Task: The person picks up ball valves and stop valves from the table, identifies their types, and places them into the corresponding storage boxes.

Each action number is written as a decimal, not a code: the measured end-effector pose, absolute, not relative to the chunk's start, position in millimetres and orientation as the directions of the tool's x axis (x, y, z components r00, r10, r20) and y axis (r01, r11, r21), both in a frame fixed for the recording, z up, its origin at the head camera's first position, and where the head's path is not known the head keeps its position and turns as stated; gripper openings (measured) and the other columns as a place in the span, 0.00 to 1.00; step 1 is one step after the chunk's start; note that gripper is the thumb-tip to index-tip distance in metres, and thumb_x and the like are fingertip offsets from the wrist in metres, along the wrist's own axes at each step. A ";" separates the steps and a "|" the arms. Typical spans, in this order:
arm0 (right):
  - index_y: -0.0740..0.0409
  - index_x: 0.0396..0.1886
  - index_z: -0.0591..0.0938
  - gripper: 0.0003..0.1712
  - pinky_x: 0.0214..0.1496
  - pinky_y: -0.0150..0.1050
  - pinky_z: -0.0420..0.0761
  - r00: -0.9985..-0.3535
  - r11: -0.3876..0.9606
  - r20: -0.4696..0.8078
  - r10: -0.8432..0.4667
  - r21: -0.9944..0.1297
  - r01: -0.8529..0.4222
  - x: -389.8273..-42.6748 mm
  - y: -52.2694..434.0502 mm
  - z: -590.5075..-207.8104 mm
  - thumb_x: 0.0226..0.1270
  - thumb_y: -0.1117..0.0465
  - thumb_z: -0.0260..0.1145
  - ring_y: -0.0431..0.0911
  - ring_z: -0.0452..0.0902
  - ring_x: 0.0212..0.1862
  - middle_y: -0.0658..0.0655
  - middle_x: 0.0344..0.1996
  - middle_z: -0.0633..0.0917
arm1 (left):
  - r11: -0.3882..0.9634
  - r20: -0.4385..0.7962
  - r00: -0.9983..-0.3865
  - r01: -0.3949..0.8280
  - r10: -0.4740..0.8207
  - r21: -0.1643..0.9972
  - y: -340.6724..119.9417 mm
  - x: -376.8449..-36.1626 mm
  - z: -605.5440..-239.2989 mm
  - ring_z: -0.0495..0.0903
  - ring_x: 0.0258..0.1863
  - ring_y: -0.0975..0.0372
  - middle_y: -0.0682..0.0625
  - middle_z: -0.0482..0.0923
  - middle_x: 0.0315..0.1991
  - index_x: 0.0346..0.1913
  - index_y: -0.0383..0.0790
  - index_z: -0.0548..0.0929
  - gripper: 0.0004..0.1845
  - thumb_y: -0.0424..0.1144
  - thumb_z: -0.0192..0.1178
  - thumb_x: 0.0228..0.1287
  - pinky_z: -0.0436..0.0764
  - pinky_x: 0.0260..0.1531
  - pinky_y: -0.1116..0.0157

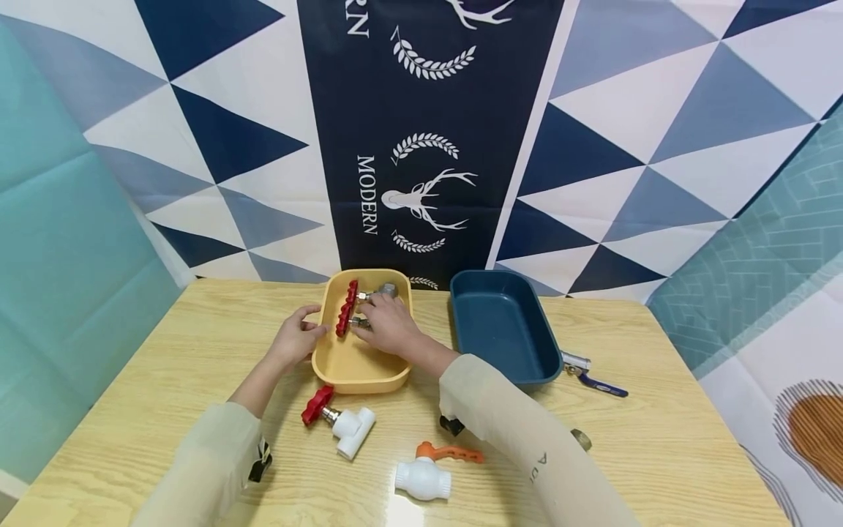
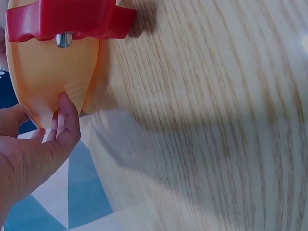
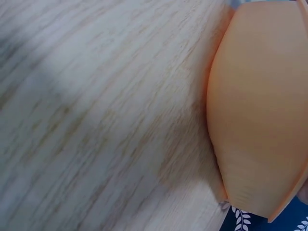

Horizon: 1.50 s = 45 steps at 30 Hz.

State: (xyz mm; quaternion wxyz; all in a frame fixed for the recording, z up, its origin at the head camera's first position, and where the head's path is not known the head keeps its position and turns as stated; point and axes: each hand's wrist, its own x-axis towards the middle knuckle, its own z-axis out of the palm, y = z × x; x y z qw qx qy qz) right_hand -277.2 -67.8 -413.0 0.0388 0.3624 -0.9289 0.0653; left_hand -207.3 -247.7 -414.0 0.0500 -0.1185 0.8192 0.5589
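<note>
A yellow tray [image 1: 361, 375] sits mid-table and holds a metal valve [image 1: 387, 290] with red handwheels [image 1: 346, 307]. My left hand [image 1: 315, 323] grips the tray's left rim; in the left wrist view its thumb [image 2: 68, 121] presses the tray's outer wall [image 2: 48, 72] below a red handwheel [image 2: 67, 19]. My right hand [image 1: 366, 319] reaches into the tray, its fingers curled on the metal valve beside the handwheels. The right wrist view shows only the tray's outer wall [image 3: 260, 110] and the tabletop.
A dark blue tray [image 1: 503, 329] stands to the right of the yellow one. In front lie a white valve with a red handwheel [image 1: 339, 421] and a white valve with an orange lever [image 1: 428, 472]. A blue-handled brass valve [image 1: 593, 377] and a brass fitting [image 1: 581, 439] lie right.
</note>
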 end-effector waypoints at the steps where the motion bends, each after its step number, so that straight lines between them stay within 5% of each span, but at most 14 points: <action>1: 0.49 0.53 0.79 0.24 0.56 0.46 0.71 -0.733 0.726 0.128 -0.668 -0.105 -0.679 -276.9 -67.1 -412.7 0.64 0.42 0.59 0.48 0.70 0.57 0.53 0.51 0.77 | 0.346 -0.215 -0.967 -0.250 -0.136 0.904 -247.7 -207.2 -414.6 0.81 0.43 0.46 0.29 0.71 0.51 0.70 0.35 0.56 0.29 0.35 0.51 0.69 0.85 0.34 0.59; 10: 0.52 0.52 0.81 0.26 0.60 0.41 0.72 -0.781 0.710 0.164 -0.602 -0.337 -0.618 -273.1 -57.5 -412.5 0.60 0.42 0.63 0.46 0.73 0.54 0.53 0.50 0.80 | 0.356 -0.222 -0.966 -0.256 -0.134 0.899 -247.2 -205.9 -419.0 0.79 0.45 0.44 0.31 0.69 0.51 0.70 0.35 0.56 0.29 0.35 0.51 0.69 0.85 0.36 0.57; 17: 0.50 0.55 0.79 0.27 0.63 0.44 0.71 -0.816 0.657 0.152 -0.558 -0.520 -0.546 -266.9 -51.0 -407.3 0.59 0.42 0.65 0.48 0.70 0.61 0.54 0.56 0.78 | 0.374 -0.223 -0.965 -0.258 -0.135 0.891 -246.6 -205.5 -419.5 0.79 0.45 0.43 0.30 0.70 0.52 0.70 0.34 0.56 0.29 0.35 0.51 0.69 0.84 0.37 0.58; 45: 0.55 0.55 0.77 0.29 0.52 0.40 0.76 -0.810 0.498 0.136 -0.570 -0.727 -0.473 -231.1 -23.9 -379.1 0.55 0.49 0.70 0.52 0.75 0.51 0.58 0.52 0.79 | 0.350 -0.222 -0.969 -0.245 -0.106 0.904 -248.9 -208.3 -413.9 0.82 0.36 0.54 0.29 0.70 0.53 0.71 0.34 0.53 0.30 0.35 0.49 0.70 0.84 0.31 0.62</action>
